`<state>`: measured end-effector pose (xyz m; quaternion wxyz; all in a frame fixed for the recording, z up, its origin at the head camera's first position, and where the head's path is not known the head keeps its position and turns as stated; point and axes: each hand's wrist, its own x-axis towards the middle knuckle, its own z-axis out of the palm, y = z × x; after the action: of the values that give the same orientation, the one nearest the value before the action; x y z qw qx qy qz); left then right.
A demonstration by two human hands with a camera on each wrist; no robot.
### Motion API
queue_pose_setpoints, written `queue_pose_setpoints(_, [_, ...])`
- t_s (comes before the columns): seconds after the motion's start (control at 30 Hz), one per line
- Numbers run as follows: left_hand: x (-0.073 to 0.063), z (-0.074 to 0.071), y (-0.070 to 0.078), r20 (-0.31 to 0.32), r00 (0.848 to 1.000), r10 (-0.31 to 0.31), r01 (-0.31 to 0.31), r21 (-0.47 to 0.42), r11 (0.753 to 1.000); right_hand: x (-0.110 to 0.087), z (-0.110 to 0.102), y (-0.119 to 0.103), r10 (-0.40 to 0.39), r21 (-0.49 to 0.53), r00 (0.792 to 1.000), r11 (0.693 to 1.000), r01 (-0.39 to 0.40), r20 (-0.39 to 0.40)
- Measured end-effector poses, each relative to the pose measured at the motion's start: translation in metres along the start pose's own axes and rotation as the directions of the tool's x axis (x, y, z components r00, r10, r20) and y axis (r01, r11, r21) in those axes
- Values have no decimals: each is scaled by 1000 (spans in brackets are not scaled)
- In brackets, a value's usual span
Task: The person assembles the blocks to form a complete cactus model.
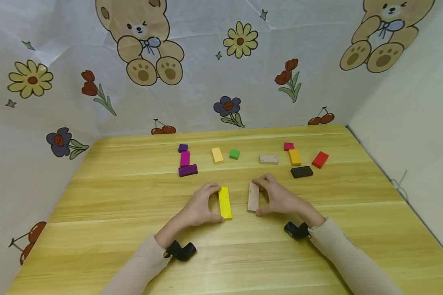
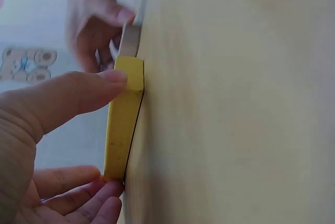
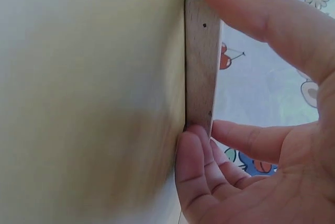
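My left hand (image 1: 203,206) pinches a long yellow block (image 1: 225,203) by its two ends, thumb at the near end and fingertips at the far end. To its right, my right hand (image 1: 277,196) holds a plain wooden block (image 1: 253,197) the same way. Both blocks lie lengthwise away from me on the wooden table, roughly side by side with a gap between them. In the left wrist view the yellow block (image 2: 121,124) rests along the tabletop under the thumb. The right wrist view shows the wooden block (image 3: 201,59) between thumb and fingers.
Farther back at left are a small dark purple block (image 1: 183,148), a magenta block (image 1: 185,158) and a purple block (image 1: 188,170). Light yellow (image 1: 217,155) and green (image 1: 234,154) blocks sit mid-back. Toward the right are another plain wooden block (image 1: 268,159), a black block (image 1: 301,172) and a red block (image 1: 320,159).
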<state>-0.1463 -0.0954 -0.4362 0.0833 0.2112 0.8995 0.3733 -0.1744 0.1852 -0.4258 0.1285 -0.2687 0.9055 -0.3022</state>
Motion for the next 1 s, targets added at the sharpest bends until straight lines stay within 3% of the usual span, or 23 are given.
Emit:
queue_pose_setpoints(0.2, [-21, 11, 15, 42, 999, 9, -10, 13, 1000, 17, -6, 3, -4, 38, 1000, 999, 3, 27])
queue_pose_setpoints(0.4, [-36, 25, 27, 42, 999, 27, -28, 6, 1000, 29, -4, -1, 13, 82, 998, 996, -17, 55])
queue_pose_setpoints(0.63, [-52, 42, 38, 31, 998, 63, -63, -4, 998, 38, 4, -6, -35, 125, 996, 992, 25, 79])
queue_pose_setpoints(1.0, [-61, 50, 40, 14, 992, 127, -127, 34, 991, 38, 18, -22, -82, 143, 993, 987, 70, 80])
